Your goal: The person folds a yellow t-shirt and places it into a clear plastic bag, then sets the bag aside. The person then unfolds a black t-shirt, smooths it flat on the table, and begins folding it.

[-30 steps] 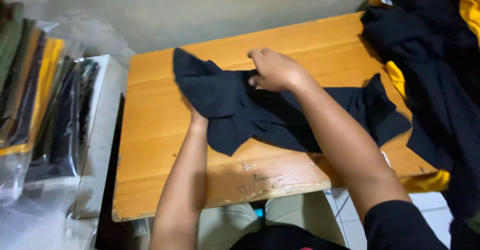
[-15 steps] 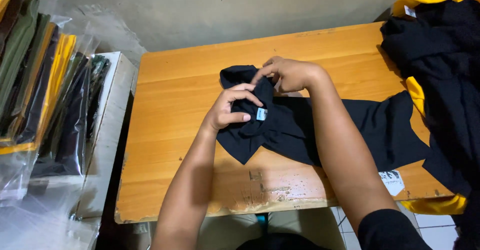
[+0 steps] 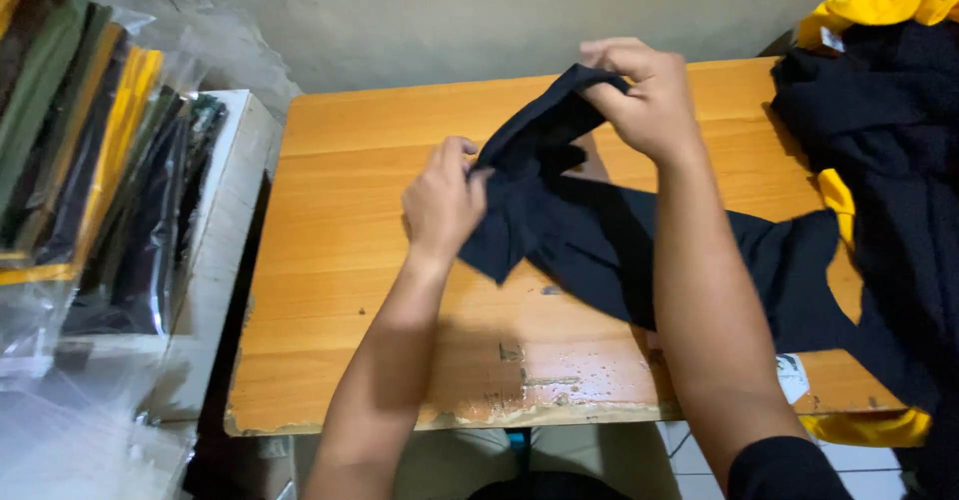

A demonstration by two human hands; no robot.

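— While the person sat at the table (image 3: 340, 250), what did the hands do?

— Both hands held one dark shirt (image 3: 599, 240). The left hand (image 3: 442, 205) was closed on the cloth near its left edge, with the fingers curled in tight. The right hand (image 3: 644, 95) was closed on a fold of the same cloth, up higher and nearer the wall (image 3: 479, 15).

— Was the shirt flat?

— No. The part between the hands was lifted off the wood and pulled into a slanted band. The rest lay on the table and ran off to the right, under the right forearm.

— What was next to it?

— At the right end sat a pile of dark clothes (image 3: 889, 160) with yellow cloth (image 3: 879, 5) poking out on top and at the bottom. The shirt's far end reached that pile, but it was hard to tell where one dark cloth stopped and the other began.

— And on the left?

— A stack of folded clothes in clear bags (image 3: 90, 170) stood there, well apart from the hands. They were green, yellow and dark. A white paper tag (image 3: 792, 375) lay at the near edge of the table, just beside the right arm.
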